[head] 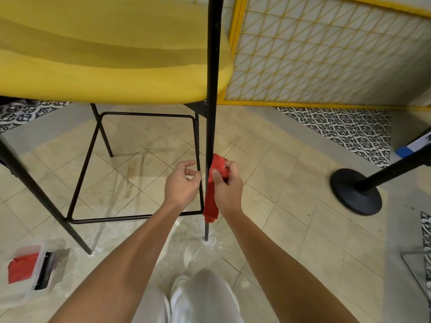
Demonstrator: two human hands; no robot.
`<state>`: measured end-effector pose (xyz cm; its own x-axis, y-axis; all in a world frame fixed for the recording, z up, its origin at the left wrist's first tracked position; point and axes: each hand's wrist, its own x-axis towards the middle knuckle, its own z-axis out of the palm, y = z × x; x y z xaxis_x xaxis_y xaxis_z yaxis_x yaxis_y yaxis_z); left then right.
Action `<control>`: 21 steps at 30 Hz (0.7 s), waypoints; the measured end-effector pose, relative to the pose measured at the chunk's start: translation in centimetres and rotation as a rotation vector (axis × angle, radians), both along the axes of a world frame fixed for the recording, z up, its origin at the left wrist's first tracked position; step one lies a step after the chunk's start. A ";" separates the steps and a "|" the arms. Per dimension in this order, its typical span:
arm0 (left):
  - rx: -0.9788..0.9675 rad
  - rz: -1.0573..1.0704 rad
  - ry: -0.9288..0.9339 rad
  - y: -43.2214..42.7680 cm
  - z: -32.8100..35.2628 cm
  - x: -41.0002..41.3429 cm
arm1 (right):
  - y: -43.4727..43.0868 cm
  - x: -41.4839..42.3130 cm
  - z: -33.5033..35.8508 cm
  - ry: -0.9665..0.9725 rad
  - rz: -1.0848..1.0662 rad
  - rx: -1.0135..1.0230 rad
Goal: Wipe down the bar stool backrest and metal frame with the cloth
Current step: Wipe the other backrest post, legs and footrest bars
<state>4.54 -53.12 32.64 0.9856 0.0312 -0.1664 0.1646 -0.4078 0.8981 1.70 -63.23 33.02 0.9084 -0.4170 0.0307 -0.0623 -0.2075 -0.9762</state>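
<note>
The bar stool has a yellow seat on a thin black metal frame. Its near right leg runs down the middle of the view to the floor. A red cloth is pressed against the lower part of that leg, and my right hand grips the cloth from the right. My left hand is just left of the same leg, fingers loosely curled and touching a thinner frame bar. The footrest rail runs leftward below my hands. The backrest is out of sight.
A clear plastic box with a red cloth inside lies on the tiled floor at lower left. A black stanchion base and pole stand at right. A yellow mesh panel is behind the stool. My light trousers and shoe show at the bottom.
</note>
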 end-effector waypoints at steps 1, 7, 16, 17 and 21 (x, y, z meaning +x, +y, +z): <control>-0.009 -0.001 0.003 0.0 0.0 0.0 | 0.2 0.0 0.2 -0.031 -0.014 -0.003; -0.015 0.009 0.002 0.2 -0.2 0.1 | 0.9 0.5 -0.1 -0.100 -0.055 -0.168; -0.005 0.011 -0.002 0.1 -0.2 0.3 | -0.8 0.1 -1.3 -0.075 0.007 -0.352; -0.011 0.010 -0.003 0.1 -0.2 0.2 | -0.6 0.1 -1.0 -0.111 0.013 -0.322; -0.028 0.004 -0.006 0.0 -0.1 0.1 | 0.3 0.3 -0.7 -0.143 -0.005 -0.241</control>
